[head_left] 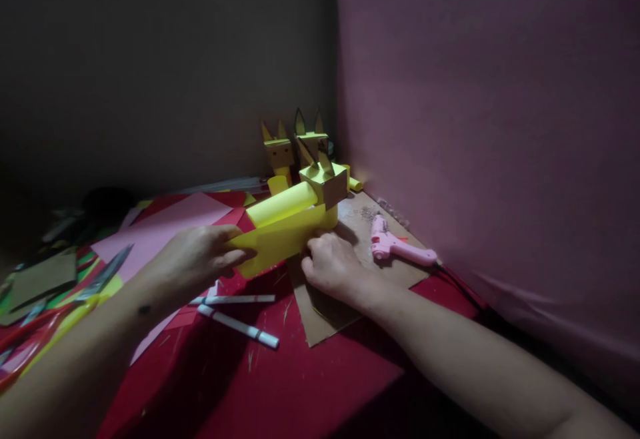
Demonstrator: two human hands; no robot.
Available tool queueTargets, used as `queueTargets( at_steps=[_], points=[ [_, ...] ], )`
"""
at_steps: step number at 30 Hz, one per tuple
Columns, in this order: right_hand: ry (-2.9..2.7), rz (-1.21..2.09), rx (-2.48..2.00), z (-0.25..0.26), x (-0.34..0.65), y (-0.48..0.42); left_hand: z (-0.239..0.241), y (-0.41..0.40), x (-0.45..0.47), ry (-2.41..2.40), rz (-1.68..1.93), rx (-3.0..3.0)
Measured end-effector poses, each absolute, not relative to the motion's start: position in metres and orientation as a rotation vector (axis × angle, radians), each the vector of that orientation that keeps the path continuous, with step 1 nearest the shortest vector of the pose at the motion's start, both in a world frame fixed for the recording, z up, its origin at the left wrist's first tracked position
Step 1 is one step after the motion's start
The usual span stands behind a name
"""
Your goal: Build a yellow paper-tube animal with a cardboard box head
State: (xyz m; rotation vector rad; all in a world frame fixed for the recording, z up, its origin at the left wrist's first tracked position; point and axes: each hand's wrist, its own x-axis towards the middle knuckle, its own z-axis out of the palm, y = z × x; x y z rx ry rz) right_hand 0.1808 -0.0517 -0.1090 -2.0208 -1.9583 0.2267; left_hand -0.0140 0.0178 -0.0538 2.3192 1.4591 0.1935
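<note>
My left hand [210,252] pinches the left end of a yellow paper strip [280,242]. Toward the strip's other end, my right hand [333,265] is closed at its lower edge; the fingertips are partly hidden. The strip's far end bends round below a small cardboard box head [334,185] with pointed ears and a yellow top. Behind the strip, a rolled yellow paper tube [285,202] runs up to that head; whether they are joined I cannot tell.
A pink glue gun [400,245] lies on a cardboard sheet [325,322] at right. Two white markers [240,325] rest on the red table. Scissors [107,275] and pink paper [165,225] are at left. Another eared box figure [279,152] stands behind, near the wall.
</note>
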Motion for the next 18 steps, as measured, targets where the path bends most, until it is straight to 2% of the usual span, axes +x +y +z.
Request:
queueTargets(
  at_steps=[7,11,18],
  points=[
    [-1.712,0.215,-2.139,-0.106,0.207,-0.037,-0.047,0.015,-0.010,1.499,0.150,2.297],
    [-1.510,0.262,-2.022,-0.108,0.214,-0.033,-0.047,0.016,-0.015,1.492,0.112,2.335],
    [-1.048,0.710,-1.550,-0.113,0.216,-0.028,-0.048,0.018,-0.018,1.448,0.113,2.377]
  ],
)
